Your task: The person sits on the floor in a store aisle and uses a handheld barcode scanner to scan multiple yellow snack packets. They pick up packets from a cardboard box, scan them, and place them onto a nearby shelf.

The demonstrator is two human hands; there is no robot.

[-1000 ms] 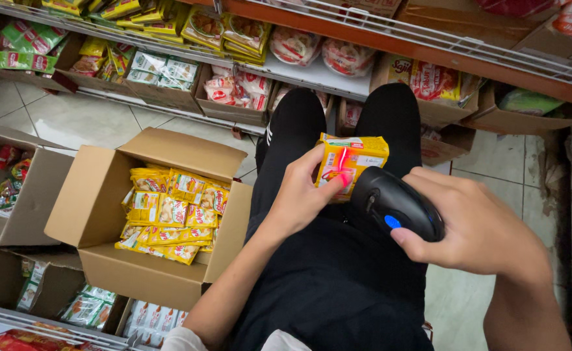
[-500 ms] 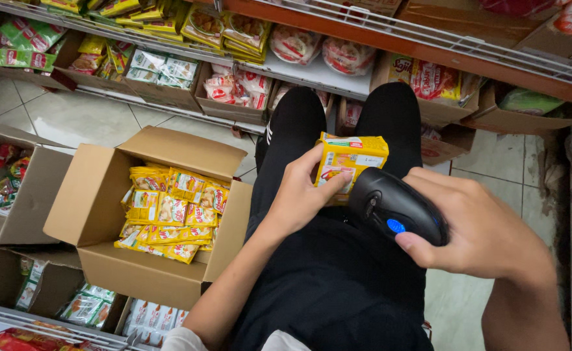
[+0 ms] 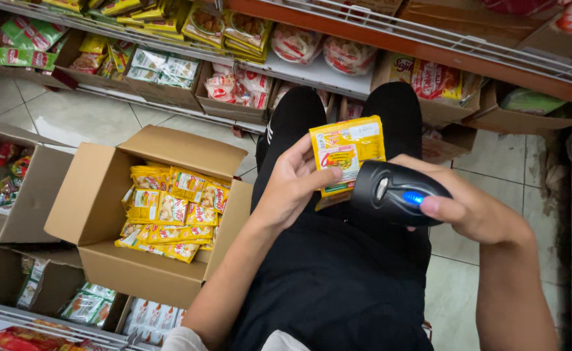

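My left hand [image 3: 290, 186] holds a yellow noodle packet [image 3: 345, 149] upright above my lap, its flat face turned toward me. My right hand [image 3: 471, 209] grips a black handheld scanner [image 3: 395, 192] with a blue lit button, its head pointing left and close to the packet's lower right corner. Both hands hover over my black trousers. To the left, on the floor, stands an open cardboard box [image 3: 97, 195] filled with several more yellow packets [image 3: 172, 211].
A low shelf [image 3: 312, 75] in front carries cartons of packaged snacks. Other open cartons [image 3: 29, 195] of packets sit on the tiled floor [image 3: 84, 117] at left and lower left. A brown carton [image 3: 452, 146] stands beside my right knee.
My left hand tilted the packet upward so its face shows more. My right hand turned the scanner sideways and raised it; the red scan light seen on the packet one second ago is gone.
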